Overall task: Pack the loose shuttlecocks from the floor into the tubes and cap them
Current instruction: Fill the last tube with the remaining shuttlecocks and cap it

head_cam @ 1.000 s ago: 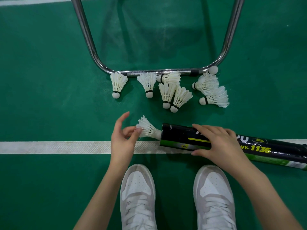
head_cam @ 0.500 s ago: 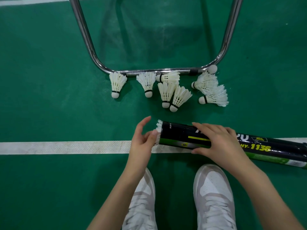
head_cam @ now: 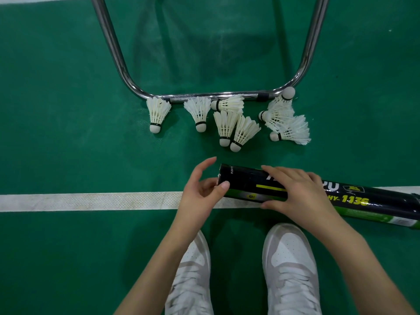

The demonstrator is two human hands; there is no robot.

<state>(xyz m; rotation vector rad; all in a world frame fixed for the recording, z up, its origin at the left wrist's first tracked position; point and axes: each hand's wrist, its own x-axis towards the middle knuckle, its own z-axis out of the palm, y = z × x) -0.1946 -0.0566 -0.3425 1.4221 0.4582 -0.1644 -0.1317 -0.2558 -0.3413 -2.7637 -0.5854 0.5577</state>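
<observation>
Right hand [head_cam: 297, 192] wraps over the black tube [head_cam: 318, 193], pinning it on the floor across the white court line [head_cam: 91, 201]. Left hand [head_cam: 200, 189] sits at the tube's open mouth, fingers loosely curled, thumb against the rim; whether it pinches anything, cannot tell. Eight loose shuttlecocks [head_cam: 227, 123] lie just beyond both hands, along the metal frame [head_cam: 204, 96]. Risk: feathers crushing if a shuttlecock is pushed in skewed; tube rolling if the right hand eases off.

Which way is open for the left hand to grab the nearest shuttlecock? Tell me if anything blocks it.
Probably yes, straight ahead. Bare green floor lies between the left hand and the nearest shuttlecock; the tube sits to its right, out of the way.
</observation>
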